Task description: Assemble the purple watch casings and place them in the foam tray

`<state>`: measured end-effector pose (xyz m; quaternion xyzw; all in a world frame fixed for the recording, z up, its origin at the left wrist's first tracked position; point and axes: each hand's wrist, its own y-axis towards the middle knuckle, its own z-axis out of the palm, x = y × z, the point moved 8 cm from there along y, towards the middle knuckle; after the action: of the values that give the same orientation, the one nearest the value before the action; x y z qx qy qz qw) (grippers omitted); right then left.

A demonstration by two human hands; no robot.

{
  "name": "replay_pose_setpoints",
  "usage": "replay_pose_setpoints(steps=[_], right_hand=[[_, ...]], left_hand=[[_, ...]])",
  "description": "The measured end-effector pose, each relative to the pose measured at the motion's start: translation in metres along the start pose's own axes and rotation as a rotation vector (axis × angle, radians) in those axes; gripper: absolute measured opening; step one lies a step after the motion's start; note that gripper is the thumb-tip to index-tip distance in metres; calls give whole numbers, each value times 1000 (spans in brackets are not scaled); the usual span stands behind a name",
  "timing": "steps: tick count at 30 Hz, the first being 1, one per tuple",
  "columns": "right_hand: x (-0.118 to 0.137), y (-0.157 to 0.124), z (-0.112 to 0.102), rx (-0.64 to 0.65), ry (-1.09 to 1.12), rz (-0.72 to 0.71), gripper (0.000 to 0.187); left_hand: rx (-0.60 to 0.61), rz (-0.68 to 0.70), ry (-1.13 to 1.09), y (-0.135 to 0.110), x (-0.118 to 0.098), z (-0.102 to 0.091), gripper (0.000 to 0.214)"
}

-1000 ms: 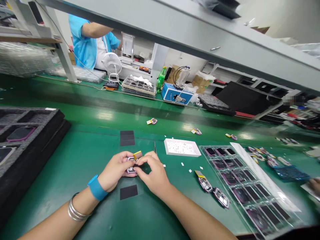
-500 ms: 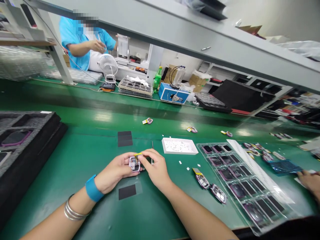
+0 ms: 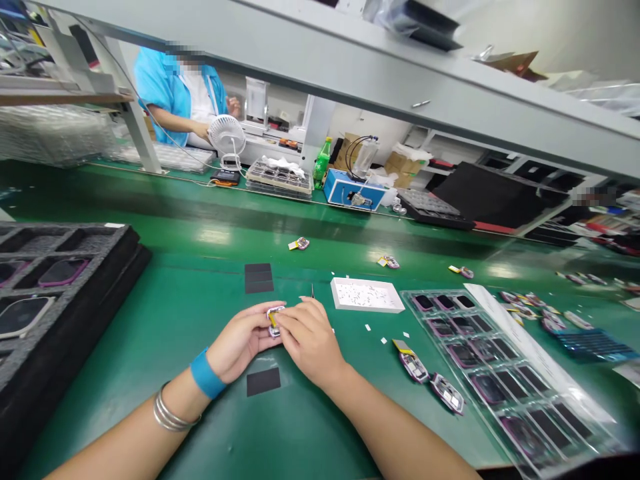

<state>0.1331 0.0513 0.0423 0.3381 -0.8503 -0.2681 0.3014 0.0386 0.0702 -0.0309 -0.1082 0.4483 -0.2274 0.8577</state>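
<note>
A small watch case [image 3: 271, 328] with its inner parts exposed is pinched by my left hand [image 3: 243, 340] above the green bench. My right hand [image 3: 315, 343] is closed against the case, its fingertips on a yellow-edged battery [image 3: 273, 319] lying over the opening. From behind the right fingers rises the thin dark tip of what look like tweezers [image 3: 313, 291]; the rest is hidden by the hand. Dark rectangular sheets lie on the bench, one sheet [image 3: 259, 277] beyond my hands and another sheet [image 3: 263, 381] nearer me.
Right of my hands are a white box [image 3: 367, 308] of tiny pieces, two opened watch cases [image 3: 413, 367] and a clear tray [image 3: 493, 360] of watch parts. Black foam trays [image 3: 100, 313] stand at left. Across the bench, beyond a fan [image 3: 227, 133], is a person in blue [image 3: 155, 83].
The yellow-edged battery has folded down from standing upright onto the watch case, with my right fingers over it. The view has shifted slightly left. At far right, another person's hand has left the view.
</note>
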Motion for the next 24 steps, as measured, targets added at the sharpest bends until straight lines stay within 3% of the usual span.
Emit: replay_pose_setpoints(steps=[3, 6, 8, 11, 13, 15, 17, 21, 24], right_hand=[[6, 1, 3, 87, -84, -73, 26], [6, 1, 3, 111, -20, -90, 25], [-4, 1, -2, 48, 83, -4, 23], [-31, -4, 3, 4, 394, 280, 29], [-41, -10, 20, 104, 699, 447, 45], [-38, -14, 34, 207, 930, 539, 50], [-35, -18, 38, 217, 1001, 588, 48], [-35, -21, 34, 106, 965, 594, 47], [-43, -11, 41, 189, 978, 588, 51]], left_hand=[[11, 0, -46, 0, -2, -1, 31], [41, 27, -16, -2, -7, 1, 34], [75, 49, 8, -3, -11, 4, 40], [134, 84, 71, -5, -16, 8, 47], [173, 106, 130, -4, -16, 9, 46], [196, 135, 177, -3, -16, 10, 44], [203, 178, 205, -2, -16, 11, 42], [206, 270, 238, -2, -23, 16, 41], [137, 298, 315, -9, -36, 13, 46]])
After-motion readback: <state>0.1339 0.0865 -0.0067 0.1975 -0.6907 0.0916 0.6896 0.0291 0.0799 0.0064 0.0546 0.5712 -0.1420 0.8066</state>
